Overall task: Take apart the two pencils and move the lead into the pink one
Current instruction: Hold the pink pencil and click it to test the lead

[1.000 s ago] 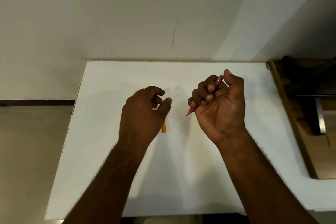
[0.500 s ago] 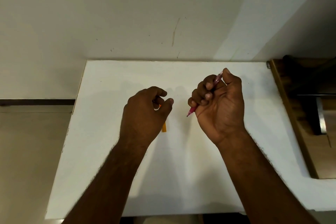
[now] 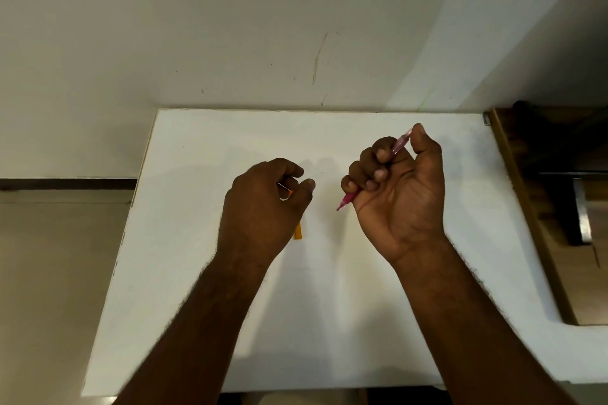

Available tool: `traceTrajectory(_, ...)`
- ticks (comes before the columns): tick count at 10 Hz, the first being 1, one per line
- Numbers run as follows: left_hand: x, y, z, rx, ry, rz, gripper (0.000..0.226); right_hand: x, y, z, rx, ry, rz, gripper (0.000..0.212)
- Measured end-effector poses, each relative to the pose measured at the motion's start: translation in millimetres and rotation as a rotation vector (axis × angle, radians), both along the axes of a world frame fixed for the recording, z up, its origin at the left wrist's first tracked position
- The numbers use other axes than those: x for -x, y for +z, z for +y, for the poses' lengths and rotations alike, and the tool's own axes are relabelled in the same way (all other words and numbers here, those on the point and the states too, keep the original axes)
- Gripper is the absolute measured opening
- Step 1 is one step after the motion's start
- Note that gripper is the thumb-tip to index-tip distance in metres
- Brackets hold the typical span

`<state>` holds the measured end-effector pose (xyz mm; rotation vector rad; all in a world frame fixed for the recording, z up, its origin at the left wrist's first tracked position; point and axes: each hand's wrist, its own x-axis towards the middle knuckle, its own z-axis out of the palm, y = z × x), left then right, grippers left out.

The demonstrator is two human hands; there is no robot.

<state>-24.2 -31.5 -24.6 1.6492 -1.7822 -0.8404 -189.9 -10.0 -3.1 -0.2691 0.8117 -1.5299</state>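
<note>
Orange pencil barrel (image 3: pixel 298 231) lies on white table (image 3: pixel 197 273), end peeking out just below left hand (image 3: pixel 263 204). Left hand fingers curled, pinching small orange-and-white piece (image 3: pixel 285 192) at thumb. Beyond and to its right, right hand (image 3: pixel 396 194) fisted around pink pencil (image 3: pixel 399 145), tip below fist pointing down-left, cap end by thumb.

Much hidden in the two fists

The right hand (image 3: pixel 399 194) covers the middle of the pink pencil (image 3: pixel 400 143); only both ends show. The left hand (image 3: pixel 263 207) hides most of the orange pencil (image 3: pixel 298 231) and whatever small orange-white piece (image 3: pixel 285 193) its fingers pinch. Both forearms run off the bottom edge
</note>
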Motion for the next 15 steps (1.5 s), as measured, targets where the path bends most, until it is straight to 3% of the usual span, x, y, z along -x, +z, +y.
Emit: traceTrajectory(15,1.1,4.1,1.0,-0.036,-0.024,0.003,0.018,0.0,0.2,0.5,-0.011,-0.043,0.006,0.052)
